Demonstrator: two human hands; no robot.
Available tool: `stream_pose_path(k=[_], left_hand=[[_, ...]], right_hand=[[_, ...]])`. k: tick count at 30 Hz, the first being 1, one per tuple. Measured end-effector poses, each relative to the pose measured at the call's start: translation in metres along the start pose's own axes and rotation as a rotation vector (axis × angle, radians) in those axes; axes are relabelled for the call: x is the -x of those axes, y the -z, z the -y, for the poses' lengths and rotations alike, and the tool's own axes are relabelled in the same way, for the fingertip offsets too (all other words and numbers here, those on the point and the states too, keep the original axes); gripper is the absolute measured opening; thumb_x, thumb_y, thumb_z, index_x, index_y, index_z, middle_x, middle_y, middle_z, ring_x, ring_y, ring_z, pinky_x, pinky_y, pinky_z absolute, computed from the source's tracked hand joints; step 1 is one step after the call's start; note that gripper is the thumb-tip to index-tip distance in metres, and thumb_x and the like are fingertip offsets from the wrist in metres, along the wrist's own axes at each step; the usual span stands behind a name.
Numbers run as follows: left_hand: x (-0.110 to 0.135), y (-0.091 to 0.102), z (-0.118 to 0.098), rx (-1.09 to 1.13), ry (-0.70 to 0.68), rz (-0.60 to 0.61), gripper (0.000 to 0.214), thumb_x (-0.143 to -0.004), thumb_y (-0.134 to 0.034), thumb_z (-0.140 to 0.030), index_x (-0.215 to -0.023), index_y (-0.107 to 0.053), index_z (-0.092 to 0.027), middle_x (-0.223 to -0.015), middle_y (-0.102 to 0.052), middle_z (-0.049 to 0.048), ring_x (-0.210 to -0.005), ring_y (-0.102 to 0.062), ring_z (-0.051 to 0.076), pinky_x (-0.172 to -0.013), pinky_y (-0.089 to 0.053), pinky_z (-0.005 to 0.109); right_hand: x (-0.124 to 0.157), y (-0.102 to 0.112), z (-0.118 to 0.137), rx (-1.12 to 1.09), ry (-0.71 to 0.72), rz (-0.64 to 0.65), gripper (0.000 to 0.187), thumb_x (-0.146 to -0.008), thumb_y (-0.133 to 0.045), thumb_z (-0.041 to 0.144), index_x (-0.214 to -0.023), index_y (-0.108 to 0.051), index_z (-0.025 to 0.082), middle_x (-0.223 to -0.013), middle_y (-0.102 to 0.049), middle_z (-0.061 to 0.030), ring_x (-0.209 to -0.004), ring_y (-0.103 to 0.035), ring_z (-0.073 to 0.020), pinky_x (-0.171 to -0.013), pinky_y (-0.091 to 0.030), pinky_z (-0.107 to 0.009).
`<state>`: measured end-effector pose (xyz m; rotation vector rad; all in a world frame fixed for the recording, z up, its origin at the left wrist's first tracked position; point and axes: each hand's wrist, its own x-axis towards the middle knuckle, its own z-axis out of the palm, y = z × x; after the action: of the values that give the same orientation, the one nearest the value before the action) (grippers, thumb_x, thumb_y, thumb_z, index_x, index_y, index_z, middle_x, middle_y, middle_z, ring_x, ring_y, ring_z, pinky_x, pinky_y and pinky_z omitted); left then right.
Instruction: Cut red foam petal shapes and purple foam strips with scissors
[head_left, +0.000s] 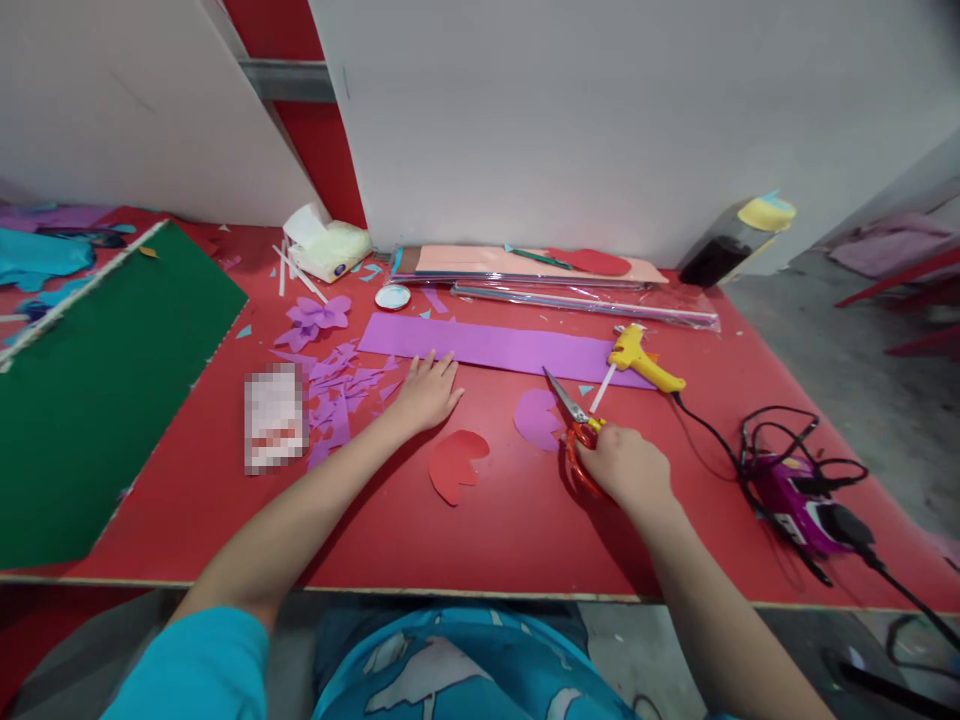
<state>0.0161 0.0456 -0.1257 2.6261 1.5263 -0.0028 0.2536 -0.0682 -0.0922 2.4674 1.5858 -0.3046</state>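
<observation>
Scissors [574,420], orange-handled with grey blades pointing away, sit on the red bench [525,530] beside a purple cutout [535,418], my right hand [626,468] with its fingers closed round their handles, my left hand [427,395] open-fingered at the purple strip [495,345].

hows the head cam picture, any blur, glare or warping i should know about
Head view: soft, even light, with only faint shadows under the left hand and right hand. Head view: wide-angle stretch at the edges makes the table sides splay outward. Head view: mild sheen on the plastic sleeve, and one pixelated patch left of the purple scraps. The scissors look sharp.
</observation>
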Motion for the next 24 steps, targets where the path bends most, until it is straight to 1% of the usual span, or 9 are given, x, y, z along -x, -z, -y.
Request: stream_pose_path(k=[3,6,11,14,17,20,22,24], left_hand=[[-0.01,-0.001,0.003,-0.006,0.009,-0.015,0.052,-0.089,-0.034,-0.034,-0.134,-0.036,-0.009,-0.143,-0.033,0.0125,-0.132,-0.027,0.033,-0.107,-0.022,0.053],[-0.016,-0.001,0.001,-0.015,0.023,-0.042,0.051,-0.089,-0.034,-0.034,-0.133,-0.038,-0.009,-0.142,-0.035,0.0132,-0.13,-0.029,0.033,-0.106,-0.023,0.054],[-0.015,-0.001,-0.001,-0.036,0.035,-0.102,0.048,-0.088,-0.034,-0.031,-0.13,-0.041,-0.009,-0.138,-0.04,0.0128,-0.126,-0.034,0.033,-0.105,-0.023,0.056],[-0.014,0.0,0.001,-0.049,0.029,-0.125,0.046,-0.088,-0.033,-0.027,-0.13,-0.041,-0.01,-0.138,-0.04,0.0121,-0.125,-0.035,0.032,-0.105,-0.023,0.057],[-0.015,0.001,0.004,-0.061,0.007,-0.135,0.045,-0.087,-0.034,-0.025,-0.129,-0.043,-0.012,-0.14,-0.038,0.0102,-0.128,-0.031,0.031,-0.106,-0.02,0.058],[-0.015,-0.001,0.005,-0.068,-0.016,-0.135,0.045,-0.087,-0.032,-0.025,-0.129,-0.043,-0.014,-0.143,-0.033,0.0081,-0.132,-0.025,0.032,-0.105,-0.017,0.063],[-0.015,-0.003,0.004,-0.068,-0.026,-0.142,0.046,-0.088,-0.031,-0.024,-0.131,-0.042,-0.014,-0.144,-0.032,0.0077,-0.132,-0.023,0.032,-0.104,-0.016,0.065],[-0.015,-0.002,0.002,-0.064,-0.033,-0.16,0.046,-0.087,-0.03,-0.022,-0.131,-0.041,-0.014,-0.144,-0.032,0.0081,-0.132,-0.024,0.031,-0.104,-0.015,0.064]], right_hand=[[0.006,0.001,0.0,0.047,0.035,0.006,0.05,-0.085,-0.036,0.051,-0.095,-0.064,0.011,-0.088,-0.066,-0.0198,-0.085,-0.065,-0.0291,-0.067,-0.047,-0.034],[0.011,0.001,0.001,0.071,0.098,-0.022,0.048,-0.085,-0.036,0.051,-0.093,-0.063,0.013,-0.085,-0.067,-0.0167,-0.081,-0.066,-0.0272,-0.065,-0.046,-0.032],[0.013,0.003,0.001,0.109,0.222,-0.094,0.042,-0.085,-0.038,0.048,-0.096,-0.061,0.014,-0.081,-0.067,-0.0146,-0.076,-0.065,-0.0263,-0.06,-0.043,-0.029],[0.012,0.003,0.003,0.12,0.337,-0.097,0.039,-0.084,-0.042,0.046,-0.099,-0.059,0.015,-0.084,-0.067,-0.0133,-0.077,-0.065,-0.0248,-0.061,-0.042,-0.028],[0.013,0.001,0.01,0.121,0.43,-0.067,0.038,-0.083,-0.043,0.046,-0.099,-0.059,0.015,-0.085,-0.067,-0.0129,-0.077,-0.065,-0.0237,-0.06,-0.041,-0.027],[0.015,0.0,0.015,0.11,0.505,-0.056,0.037,-0.084,-0.044,0.046,-0.097,-0.059,0.015,-0.084,-0.067,-0.0123,-0.075,-0.064,-0.0225,-0.058,-0.039,-0.026],[0.01,0.003,0.015,0.093,0.55,-0.073,0.037,-0.084,-0.043,0.047,-0.092,-0.059,0.015,-0.081,-0.066,-0.011,-0.072,-0.063,-0.0216,-0.057,-0.039,-0.026],[-0.004,0.005,0.013,0.071,0.55,-0.134,0.036,-0.086,-0.041,0.046,-0.089,-0.059,0.015,-0.08,-0.065,-0.01,-0.071,-0.062,-0.021,-0.059,-0.039,-0.027]])
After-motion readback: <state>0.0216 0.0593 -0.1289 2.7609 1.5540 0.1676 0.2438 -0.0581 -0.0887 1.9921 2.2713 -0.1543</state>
